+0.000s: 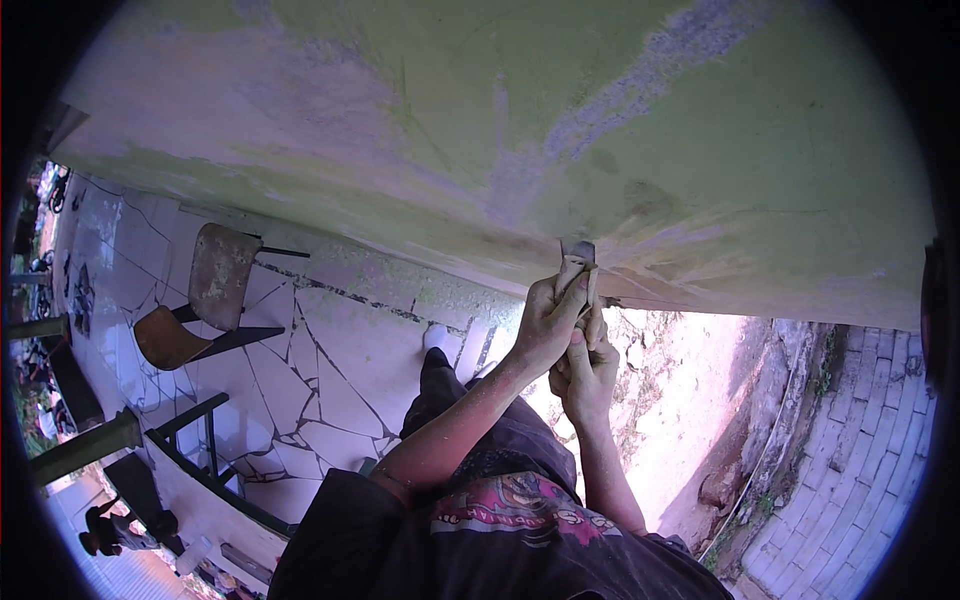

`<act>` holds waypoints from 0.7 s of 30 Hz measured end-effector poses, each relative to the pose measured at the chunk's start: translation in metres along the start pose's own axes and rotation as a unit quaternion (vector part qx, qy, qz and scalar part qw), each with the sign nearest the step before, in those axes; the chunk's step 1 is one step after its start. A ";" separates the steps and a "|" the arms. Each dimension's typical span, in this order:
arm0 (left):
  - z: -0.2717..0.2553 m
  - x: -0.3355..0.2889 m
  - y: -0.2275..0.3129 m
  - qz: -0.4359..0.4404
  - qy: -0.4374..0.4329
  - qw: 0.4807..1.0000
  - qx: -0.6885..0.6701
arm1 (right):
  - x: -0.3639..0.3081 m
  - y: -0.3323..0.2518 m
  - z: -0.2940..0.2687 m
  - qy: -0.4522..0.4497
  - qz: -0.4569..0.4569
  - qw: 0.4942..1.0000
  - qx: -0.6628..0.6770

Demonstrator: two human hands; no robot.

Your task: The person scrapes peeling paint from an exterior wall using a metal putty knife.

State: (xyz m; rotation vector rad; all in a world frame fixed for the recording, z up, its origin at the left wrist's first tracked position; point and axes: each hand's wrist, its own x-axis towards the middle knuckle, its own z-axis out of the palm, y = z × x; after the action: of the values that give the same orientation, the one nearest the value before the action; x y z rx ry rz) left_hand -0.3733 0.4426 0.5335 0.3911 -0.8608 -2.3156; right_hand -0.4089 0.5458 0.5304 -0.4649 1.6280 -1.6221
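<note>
A scraper (577,249) with a short flat grey blade meets the lower part of a green painted wall (740,130). My left hand (543,325) is closed around its pale handle, fingers pointing up toward the blade. Just below and to the right, my right hand (587,372) is also closed at the handle's lower end, pressed against the left. Much of the handle is hidden by my fingers. Around the blade the paint is scuffed, with pale scratch marks fanning to the right and a bare lilac-grey patch (610,110) above.
A worn chair (222,278) with a brown seat stands on the cracked-stone tiled floor (330,350) to the left. Beyond it runs a dark green railing (215,470). On the right, sunlit rough ground (670,390) drops beside grey brick paving (850,450). My shoe (441,340) is close to the wall's base.
</note>
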 end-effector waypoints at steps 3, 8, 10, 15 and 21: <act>0.012 0.006 0.014 0.043 -0.002 0.998 0.036 | 0.008 -0.014 0.002 -0.027 -0.051 0.998 0.004; 0.006 -0.003 0.010 0.013 0.040 0.999 0.032 | 0.001 -0.004 0.006 -0.032 -0.019 0.999 0.035; 0.001 0.000 0.007 0.009 0.049 0.999 0.018 | 0.005 -0.005 0.010 -0.007 0.005 0.999 0.037; 0.009 -0.005 0.015 0.028 0.059 0.994 0.088 | -0.001 -0.015 0.009 -0.076 0.030 0.991 0.109; 0.011 -0.004 0.038 0.035 0.082 0.978 0.187 | 0.007 -0.017 0.016 -0.126 0.052 0.976 0.169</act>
State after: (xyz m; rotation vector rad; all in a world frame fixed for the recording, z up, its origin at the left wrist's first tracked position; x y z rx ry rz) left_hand -0.3578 0.4282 0.5670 0.6909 -1.2068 -2.0202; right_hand -0.4059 0.5281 0.5468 -0.3829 1.1436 -1.6456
